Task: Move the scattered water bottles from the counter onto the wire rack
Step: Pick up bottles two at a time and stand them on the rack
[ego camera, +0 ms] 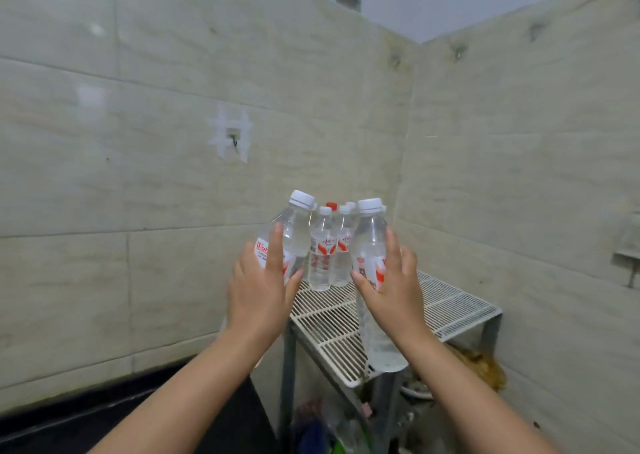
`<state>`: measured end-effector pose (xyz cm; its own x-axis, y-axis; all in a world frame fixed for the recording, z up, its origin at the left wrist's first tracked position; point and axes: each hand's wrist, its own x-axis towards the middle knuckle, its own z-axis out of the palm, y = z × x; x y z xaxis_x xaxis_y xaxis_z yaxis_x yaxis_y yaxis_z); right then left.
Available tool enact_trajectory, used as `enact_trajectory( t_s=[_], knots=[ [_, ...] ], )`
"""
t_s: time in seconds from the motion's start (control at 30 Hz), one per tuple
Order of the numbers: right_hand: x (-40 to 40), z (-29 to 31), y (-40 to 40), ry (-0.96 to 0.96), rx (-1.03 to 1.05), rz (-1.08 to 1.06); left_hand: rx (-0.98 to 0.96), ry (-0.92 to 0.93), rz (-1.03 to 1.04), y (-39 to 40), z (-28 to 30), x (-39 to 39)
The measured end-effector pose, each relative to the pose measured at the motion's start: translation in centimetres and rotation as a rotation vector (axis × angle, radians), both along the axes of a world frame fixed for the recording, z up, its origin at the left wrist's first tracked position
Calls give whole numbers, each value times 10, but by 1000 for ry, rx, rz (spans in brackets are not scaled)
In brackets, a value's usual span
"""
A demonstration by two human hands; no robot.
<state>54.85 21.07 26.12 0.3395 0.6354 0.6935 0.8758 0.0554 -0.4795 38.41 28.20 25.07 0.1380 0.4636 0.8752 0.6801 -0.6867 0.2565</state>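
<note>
Each hand carries a full bottle over the wire rack [450, 301]: left hand [258, 294] wrapped round the tilted bottle [289, 235], right hand [394, 287] round the upright bottle [370, 242]. Probably heavy, smooth plastic; gripping at the label seems safest

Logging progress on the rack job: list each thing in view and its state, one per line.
left hand: holding a capped bottle, tilted, in the air
right hand: holding a capped bottle, above the rack
wire rack: partly loaded, front bare
bottles on rack: upright, capped, clustered at the back
</note>
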Motion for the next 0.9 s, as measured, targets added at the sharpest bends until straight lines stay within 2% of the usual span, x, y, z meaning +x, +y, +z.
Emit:
enact_trajectory(
  t_s=[0.1, 0.33, 0.47, 0.67, 0.77, 0.9],
  knots=[
    [43, -7, 46, 40, 8, 28, -13, -40, 10, 30, -9, 37],
    [130, -28, 150, 121, 28, 222, -244, -220, 51, 88, -46, 146],
    [174, -40, 194, 177, 10, 408, -431, -365, 61, 127, -48, 197],
    [226, -52, 236, 398, -92, 742, -459, -451, 57, 148, -57, 245],
    [236, -57, 241, 429, -138, 752, -436, -428, 71, 145, -61, 254],
    [240, -60, 228, 338, -90, 649, -432, -489, 189, 143, -61, 263]
  ],
)
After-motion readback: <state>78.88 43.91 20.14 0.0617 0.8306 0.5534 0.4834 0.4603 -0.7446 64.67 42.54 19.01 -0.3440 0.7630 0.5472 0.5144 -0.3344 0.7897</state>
